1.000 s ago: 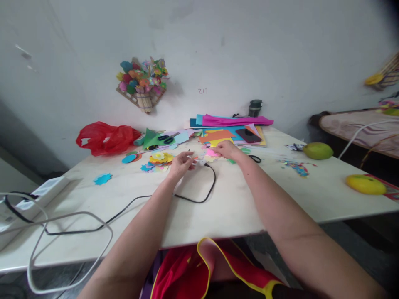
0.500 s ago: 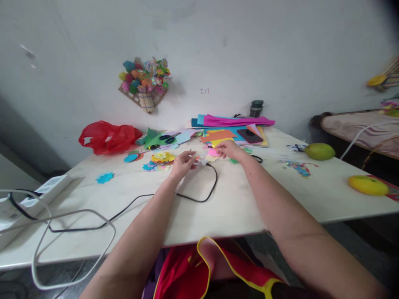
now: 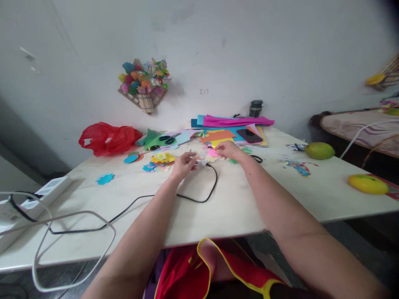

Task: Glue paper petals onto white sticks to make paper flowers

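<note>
My left hand (image 3: 183, 165) is over the middle of the table with its fingers curled together. Just beyond its fingertips is a small white corded tool (image 3: 202, 162), with a bit of orange near it; whether the hand grips it I cannot tell. A black cord (image 3: 214, 189) loops from this tool across the table. My right hand (image 3: 229, 149) is pinched at the edge of a pink paper piece (image 3: 213, 152); what its fingers hold is too small to make out. Beside my left hand lie yellow paper flower cutouts (image 3: 163, 158). Black-handled scissors (image 3: 256, 158) lie by my right wrist.
Behind the hands lie coloured paper sheets (image 3: 218, 135), a dark phone (image 3: 249, 135) and other scissors (image 3: 169, 139). A red plastic bag (image 3: 109, 138) is at the back left, a power strip (image 3: 51, 191) at the left edge. Two mangoes (image 3: 319, 150) lie on the right.
Both hands stay in nearly the same place, with only slight finger movement. The view has shifted a little.
</note>
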Tool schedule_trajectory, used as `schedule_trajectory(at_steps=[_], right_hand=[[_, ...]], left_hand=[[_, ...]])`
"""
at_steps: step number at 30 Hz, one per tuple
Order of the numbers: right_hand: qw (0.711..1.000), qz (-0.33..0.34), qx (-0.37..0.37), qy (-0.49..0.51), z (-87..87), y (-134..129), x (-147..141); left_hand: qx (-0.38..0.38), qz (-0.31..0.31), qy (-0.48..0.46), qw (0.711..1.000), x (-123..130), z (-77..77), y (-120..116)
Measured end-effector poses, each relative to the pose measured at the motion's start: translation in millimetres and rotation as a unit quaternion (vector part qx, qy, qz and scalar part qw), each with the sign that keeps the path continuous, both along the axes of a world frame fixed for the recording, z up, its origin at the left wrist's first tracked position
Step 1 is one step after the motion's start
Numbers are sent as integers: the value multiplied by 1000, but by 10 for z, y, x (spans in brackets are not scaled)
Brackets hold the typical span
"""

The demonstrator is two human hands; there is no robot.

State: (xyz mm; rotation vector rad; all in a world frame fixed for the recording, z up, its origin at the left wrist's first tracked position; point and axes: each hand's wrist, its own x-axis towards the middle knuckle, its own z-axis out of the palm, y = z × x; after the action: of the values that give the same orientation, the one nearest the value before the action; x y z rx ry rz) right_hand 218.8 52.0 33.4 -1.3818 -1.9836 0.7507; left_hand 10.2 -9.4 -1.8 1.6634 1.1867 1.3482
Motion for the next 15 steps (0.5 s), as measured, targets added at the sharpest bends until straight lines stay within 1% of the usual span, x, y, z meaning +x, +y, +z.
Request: schedule_trajectory(at_steps=[2,4,10,12,15], right_hand=[[1000,6,5,-5,-5,6,17],[1000,-2,21,-18,-10,27,45],[994,-25,101,-39,-40,90,70],[993,-25,105,-45,-32,72,47],[996,-25,76,-47,6,26,22]], left_hand=[[-2,1,-1,1000,6,9,-8],[-5,5,6,1000,13,20,-19],[-6,16,37,999,23,28,-31],[-5,15,41,999,20,17,-20],[-3,11,44,999,15,1,-4]])
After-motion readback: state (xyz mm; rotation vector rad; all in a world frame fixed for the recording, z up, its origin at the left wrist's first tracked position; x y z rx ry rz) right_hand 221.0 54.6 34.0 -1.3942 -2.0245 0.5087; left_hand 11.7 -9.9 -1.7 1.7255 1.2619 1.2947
